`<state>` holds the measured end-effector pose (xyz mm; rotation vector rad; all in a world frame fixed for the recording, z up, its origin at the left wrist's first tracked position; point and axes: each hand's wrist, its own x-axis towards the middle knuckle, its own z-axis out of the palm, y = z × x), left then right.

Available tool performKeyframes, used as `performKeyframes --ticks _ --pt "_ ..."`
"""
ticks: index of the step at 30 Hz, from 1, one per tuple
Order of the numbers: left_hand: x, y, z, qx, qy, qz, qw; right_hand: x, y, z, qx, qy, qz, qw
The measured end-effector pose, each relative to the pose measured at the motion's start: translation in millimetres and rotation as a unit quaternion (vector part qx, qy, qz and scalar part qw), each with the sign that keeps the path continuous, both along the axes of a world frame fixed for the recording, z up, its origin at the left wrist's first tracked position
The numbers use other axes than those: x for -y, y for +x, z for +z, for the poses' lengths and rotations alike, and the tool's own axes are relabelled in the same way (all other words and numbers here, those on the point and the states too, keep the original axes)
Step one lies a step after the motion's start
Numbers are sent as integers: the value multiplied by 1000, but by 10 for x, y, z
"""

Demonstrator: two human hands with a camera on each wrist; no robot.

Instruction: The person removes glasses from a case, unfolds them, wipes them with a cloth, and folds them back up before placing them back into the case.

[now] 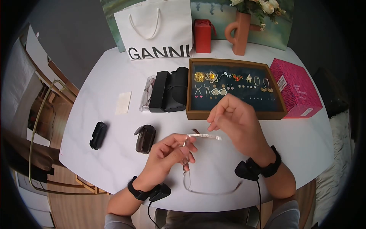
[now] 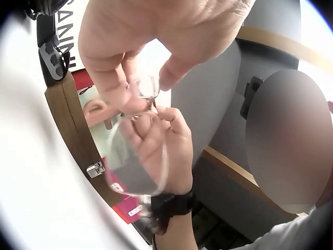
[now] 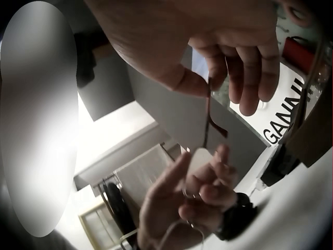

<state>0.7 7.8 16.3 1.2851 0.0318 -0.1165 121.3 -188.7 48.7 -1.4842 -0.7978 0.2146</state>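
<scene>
A pair of rimless glasses (image 1: 186, 168) hangs above the white table's (image 1: 114, 76) near edge, between both hands. My left hand (image 1: 188, 145) pinches them at the hinge beside a lens. In the left wrist view the clear lens (image 2: 138, 156) hangs below those fingers (image 2: 130, 101). My right hand (image 1: 212, 124) is just right of it, with thumb and forefinger pinching the thin temple arm (image 1: 204, 136). The right wrist view shows this arm (image 3: 207, 117) running down from the right hand's fingers (image 3: 213, 78) to the left hand (image 3: 200, 200).
A wooden jewellery tray (image 1: 236, 113) with several earrings and brooches lies behind the hands, with a pink box (image 1: 295, 87) to its right. Black cases (image 1: 167, 91), a brown case (image 1: 145, 138), a small black case (image 1: 98, 134) and a cloth (image 1: 123, 102) lie left. A GANNI bag (image 1: 156, 30), red box (image 1: 203, 36) and vase (image 1: 240, 34) stand at the back.
</scene>
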Motion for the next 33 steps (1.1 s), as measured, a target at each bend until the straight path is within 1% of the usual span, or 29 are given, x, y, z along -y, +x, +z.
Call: performKeyframes --ticks 1,2,4,5,6,7,9,10,12,14,16,17,18,19,20,21,22,23,24,25,26,27,28,29,31,32,33 --pt "1 -1 -7 -5 1 -30 1000 7 -15 66 -84 2 8 996" --pt "24 -4 -10 -5 0 -31 1000 13 -25 111 -167 5 15 986" --pt "79 -14 -12 -8 -31 -25 999 1 -38 128 -187 -9 28 982" --pt "83 -11 -14 -9 -30 -25 999 -6 -50 123 -181 -24 58 982" --pt "86 -10 -17 -9 -33 -8 999 -7 -61 114 -174 -39 88 980" --pt "87 -8 -18 -7 -36 10 999 -3 -66 99 -175 -39 88 980" --pt "60 -2 -44 4 -26 15 1000 11 -66 65 -139 -76 121 980" --pt "49 1 -55 16 -17 20 1000 20 -58 61 -139 -76 121 980" --pt "59 5 -65 12 -18 18 1000 33 -42 60 -86 -104 124 983" --pt "60 4 -67 8 -20 16 1000 24 -60 65 -87 -93 128 983" --pt "53 5 -62 -10 -73 6 997 34 -70 90 -89 -83 133 984" --pt "58 11 -53 -11 -74 6 997 49 -74 121 -35 -94 152 983" --pt "63 23 -38 -10 -111 14 994 64 -76 155 18 -105 171 979" --pt "61 32 -27 -11 -149 23 988 80 -73 195 17 -105 172 979" --pt "39 42 -33 -11 -149 25 988 100 -63 241 54 -102 158 981" --pt "3 54 -51 -16 -186 36 982 124 -50 283 91 -100 144 980" --pt "-30 67 -70 -21 -223 48 973 164 -29 320 91 -100 146 980" --pt "-55 79 -84 -13 -252 46 967 212 -4 356 89 -107 127 982" --pt "-69 87 -105 -12 -252 47 966 240 3 389 87 -114 107 984" --pt "-81 94 -127 -10 -276 52 960 251 -22 411 28 -88 93 991" --pt "-90 98 -141 -7 -299 55 953 252 -53 432 29 -89 94 991" --pt "-99 99 -150 -7 -299 56 952 243 -89 450 1 -39 88 995" --pt "-106 99 -156 -20 -336 42 941 231 -120 457 -26 11 83 996" --pt "-113 99 -162 -34 -371 28 927 217 -150 453 -26 11 83 996" --pt "-119 94 -175 -46 -386 23 921 195 -193 442 -4 60 145 988" --pt "-120 92 -181 -58 -401 18 914 196 -183 441 -4 60 145 988" --pt "-116 93 -183 -58 -401 18 914 196 -164 443 66 37 152 985"
